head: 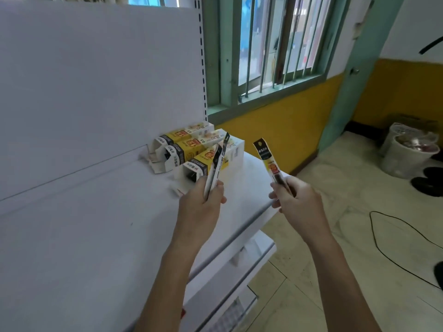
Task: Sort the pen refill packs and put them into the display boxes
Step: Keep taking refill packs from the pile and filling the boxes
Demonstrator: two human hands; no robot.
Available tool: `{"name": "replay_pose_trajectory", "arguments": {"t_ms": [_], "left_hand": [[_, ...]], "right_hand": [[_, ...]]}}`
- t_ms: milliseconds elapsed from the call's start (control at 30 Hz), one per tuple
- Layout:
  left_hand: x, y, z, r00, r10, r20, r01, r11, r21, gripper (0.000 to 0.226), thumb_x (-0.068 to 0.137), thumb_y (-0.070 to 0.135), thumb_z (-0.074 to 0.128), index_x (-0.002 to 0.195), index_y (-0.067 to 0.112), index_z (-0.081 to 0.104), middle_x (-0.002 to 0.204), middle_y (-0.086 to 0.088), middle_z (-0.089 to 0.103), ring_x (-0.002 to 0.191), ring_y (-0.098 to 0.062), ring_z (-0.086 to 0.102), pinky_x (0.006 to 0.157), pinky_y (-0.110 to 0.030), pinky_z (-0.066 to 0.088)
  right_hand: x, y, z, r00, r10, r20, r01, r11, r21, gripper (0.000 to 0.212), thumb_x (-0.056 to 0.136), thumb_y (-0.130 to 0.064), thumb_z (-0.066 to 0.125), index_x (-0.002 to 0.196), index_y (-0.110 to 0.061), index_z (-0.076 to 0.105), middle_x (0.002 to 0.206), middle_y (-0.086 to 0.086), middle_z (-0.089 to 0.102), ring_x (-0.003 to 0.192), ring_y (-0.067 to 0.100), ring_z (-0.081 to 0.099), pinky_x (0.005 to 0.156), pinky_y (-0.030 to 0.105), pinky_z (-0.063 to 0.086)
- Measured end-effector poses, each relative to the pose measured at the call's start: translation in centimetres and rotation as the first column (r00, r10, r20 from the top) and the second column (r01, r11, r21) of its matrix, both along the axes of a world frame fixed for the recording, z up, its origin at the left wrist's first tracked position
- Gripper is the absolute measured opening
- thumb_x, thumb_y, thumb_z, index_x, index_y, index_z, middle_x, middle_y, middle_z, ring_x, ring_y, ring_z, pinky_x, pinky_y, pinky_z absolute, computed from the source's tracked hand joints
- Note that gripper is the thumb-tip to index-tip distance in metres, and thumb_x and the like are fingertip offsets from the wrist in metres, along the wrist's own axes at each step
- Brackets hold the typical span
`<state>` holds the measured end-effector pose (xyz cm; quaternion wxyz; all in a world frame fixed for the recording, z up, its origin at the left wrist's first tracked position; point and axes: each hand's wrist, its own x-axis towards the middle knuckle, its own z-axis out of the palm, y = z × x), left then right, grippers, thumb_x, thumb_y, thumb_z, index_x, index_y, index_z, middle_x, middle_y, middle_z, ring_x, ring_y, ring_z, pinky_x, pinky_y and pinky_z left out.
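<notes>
- I see a white shelf (72,236) backed by a white slotted panel (96,68).
- To its right, a green-framed barred window (275,44) sits above a yellow wall (275,133).
- On the tiled floor (335,248) I make out two white bins (405,161) and a looping black cable (393,220).

The display boxes (191,144) are thin printed cardboard, a little shiny, with torn paper flaps. Under them the shelf (72,224) looks like smooth white painted metal, not shiny. In front of the boxes, the black and white refill pack (217,164) in the left hand (201,202) and the yellow refill pack (266,156) in the right hand (294,200) look like thin shiny plastic. Right of the boxes, the floor (347,188) is smooth, shiny tile.
</notes>
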<state>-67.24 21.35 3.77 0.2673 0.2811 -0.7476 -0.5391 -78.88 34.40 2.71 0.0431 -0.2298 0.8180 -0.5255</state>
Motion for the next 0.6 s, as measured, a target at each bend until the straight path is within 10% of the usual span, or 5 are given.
{"name": "replay_pose_trajectory", "arguments": {"t_ms": [167, 333, 467, 600], "left_hand": [[-2.1, -2.7, -0.5, 0.948, 0.305, 0.088, -0.291, 0.946, -0.145, 0.006, 0.085, 0.026, 0.062, 0.081, 0.023, 0.060, 0.066, 0.008, 0.059, 0.052, -0.001, 0.052, 0.043, -0.007, 0.037], [-5.1, -4.1, -1.6, 0.767, 0.618, 0.173, -0.526, 0.759, -0.384, 0.030, 0.080, 0.038, 0.065, 0.097, 0.014, 0.058, 0.088, -0.003, 0.056, 0.075, -0.022, 0.055, 0.060, -0.033, 0.047], [-7.2, -4.2, -2.1, 0.623, 0.713, 0.322, -0.556, 0.693, -0.459, 0.028, 0.083, 0.040, 0.060, 0.103, 0.021, 0.054, 0.090, 0.001, 0.056, 0.075, -0.019, 0.050, 0.057, -0.028, 0.037], [-8.7, -3.5, -2.3, 0.582, 0.798, 0.156, -0.655, 0.573, -0.493, 0.009, 0.086, 0.031, 0.060, 0.081, 0.024, 0.058, 0.071, 0.004, 0.057, 0.059, -0.014, 0.049, 0.046, -0.022, 0.028]], "right_hand": [[-3.7, -4.3, -0.5, 0.991, 0.087, 0.097, -0.081, 0.994, -0.071, 0.031, 0.095, -0.036, 0.044, 0.086, -0.014, 0.063, 0.074, -0.003, 0.066, 0.061, 0.013, 0.056, 0.062, 0.033, 0.050], [-7.5, -9.4, 0.4, 0.944, 0.312, 0.107, -0.293, 0.942, -0.161, 0.037, 0.097, -0.040, 0.035, 0.081, -0.021, 0.062, 0.075, -0.002, 0.066, 0.065, 0.012, 0.057, 0.061, 0.030, 0.046], [-10.9, -12.1, 1.1, 0.853, 0.520, 0.052, -0.506, 0.847, -0.165, 0.026, 0.096, -0.031, 0.042, 0.080, -0.026, 0.062, 0.075, -0.004, 0.065, 0.070, 0.011, 0.059, 0.061, 0.026, 0.045], [-13.6, -13.4, 2.2, 0.774, 0.632, -0.024, -0.622, 0.754, -0.213, 0.013, 0.091, -0.031, 0.053, 0.086, -0.027, 0.064, 0.080, -0.002, 0.068, 0.078, 0.013, 0.064, 0.067, 0.028, 0.051]]}}
